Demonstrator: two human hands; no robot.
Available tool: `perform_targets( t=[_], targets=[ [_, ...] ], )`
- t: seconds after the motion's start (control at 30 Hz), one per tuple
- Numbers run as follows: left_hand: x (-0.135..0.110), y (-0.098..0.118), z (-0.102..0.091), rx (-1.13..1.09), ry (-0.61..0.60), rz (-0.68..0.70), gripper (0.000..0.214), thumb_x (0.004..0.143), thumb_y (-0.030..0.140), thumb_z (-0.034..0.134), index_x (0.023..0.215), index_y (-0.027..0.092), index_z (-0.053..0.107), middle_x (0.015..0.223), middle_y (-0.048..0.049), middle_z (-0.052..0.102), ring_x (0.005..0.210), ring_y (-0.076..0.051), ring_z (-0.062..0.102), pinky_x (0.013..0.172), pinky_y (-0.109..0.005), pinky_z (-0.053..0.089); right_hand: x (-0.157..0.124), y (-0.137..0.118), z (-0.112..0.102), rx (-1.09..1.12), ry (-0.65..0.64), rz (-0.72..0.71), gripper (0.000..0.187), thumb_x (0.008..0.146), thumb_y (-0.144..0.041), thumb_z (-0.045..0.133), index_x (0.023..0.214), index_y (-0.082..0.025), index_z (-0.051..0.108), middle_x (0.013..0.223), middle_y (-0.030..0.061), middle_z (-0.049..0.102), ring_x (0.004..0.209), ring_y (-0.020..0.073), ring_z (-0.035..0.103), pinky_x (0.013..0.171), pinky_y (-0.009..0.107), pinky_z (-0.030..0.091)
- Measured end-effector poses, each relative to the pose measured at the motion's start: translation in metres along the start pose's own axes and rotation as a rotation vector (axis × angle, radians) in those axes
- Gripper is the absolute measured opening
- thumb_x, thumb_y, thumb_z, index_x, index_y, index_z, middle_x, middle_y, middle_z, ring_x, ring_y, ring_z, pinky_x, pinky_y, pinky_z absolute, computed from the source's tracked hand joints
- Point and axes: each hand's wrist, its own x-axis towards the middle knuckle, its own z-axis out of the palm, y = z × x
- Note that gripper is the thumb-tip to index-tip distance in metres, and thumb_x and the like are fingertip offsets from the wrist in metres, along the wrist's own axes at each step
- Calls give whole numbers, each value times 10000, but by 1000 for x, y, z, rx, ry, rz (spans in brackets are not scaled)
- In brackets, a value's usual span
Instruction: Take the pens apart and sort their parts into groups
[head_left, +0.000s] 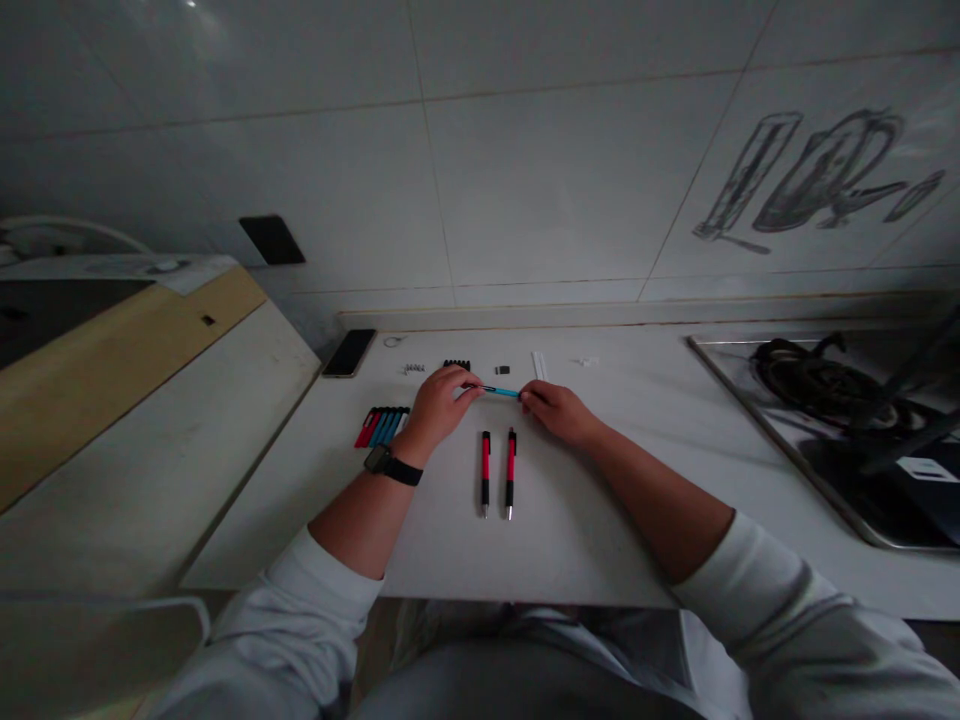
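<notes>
A blue pen [499, 391] is held level above the white counter [600, 500], one end in each hand. My left hand [439, 402], with a black watch on its wrist, pinches the pen's dark left end. The fingers of my right hand [559, 411] are closed on the right end. Two red-and-black pens [497, 472] lie side by side just in front of my hands. A row of red and blue pen barrels [382, 426] lies left of my left hand.
A black phone [349, 352] lies at the back left by the wall. Small parts lie behind my hands: springs [412, 369], black pieces [456, 364], white refills [538, 365]. A gas stove [840, 420] fills the right side. A wooden board [112, 370] stands to the left.
</notes>
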Motion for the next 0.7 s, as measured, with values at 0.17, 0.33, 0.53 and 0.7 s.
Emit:
perform_targets(
  t=[0.17, 0.33, 0.53, 0.7],
  targets=[
    [0, -2, 2, -5, -16, 5, 32, 914, 236, 711, 926, 212, 728, 931, -33, 705, 923, -195, 656, 864, -350, 524, 0, 1, 1, 2, 18, -18, 238, 926, -346, 586, 1123, -216, 617, 929, 36, 710, 752, 154, 603, 723, 284, 442],
    [-1, -2, 3, -4, -21, 14, 22, 905, 228, 726, 921, 214, 727, 917, -20, 701, 908, -186, 656, 852, -336, 515, 0, 0, 1, -40, 24, -19, 205, 896, -320, 623, 1070, -212, 632, 933, 37, 708, 748, 152, 601, 719, 278, 435],
    [-1, -1, 3, -14, -35, 5, 31, 901, 228, 728, 928, 212, 732, 921, -23, 703, 901, -183, 660, 839, -327, 517, -1, 0, 1, -40, 15, -25, 145, 915, -284, 588, 1030, -211, 640, 906, 37, 715, 763, 158, 611, 731, 279, 438],
    [0, -2, 3, -10, -35, 5, 34, 896, 223, 733, 924, 204, 735, 917, -21, 705, 878, -176, 657, 829, -318, 514, -1, -3, 0, -39, 1, -9, 214, 937, -325, 581, 1101, -202, 645, 917, 47, 720, 761, 159, 617, 725, 274, 442]
  ],
)
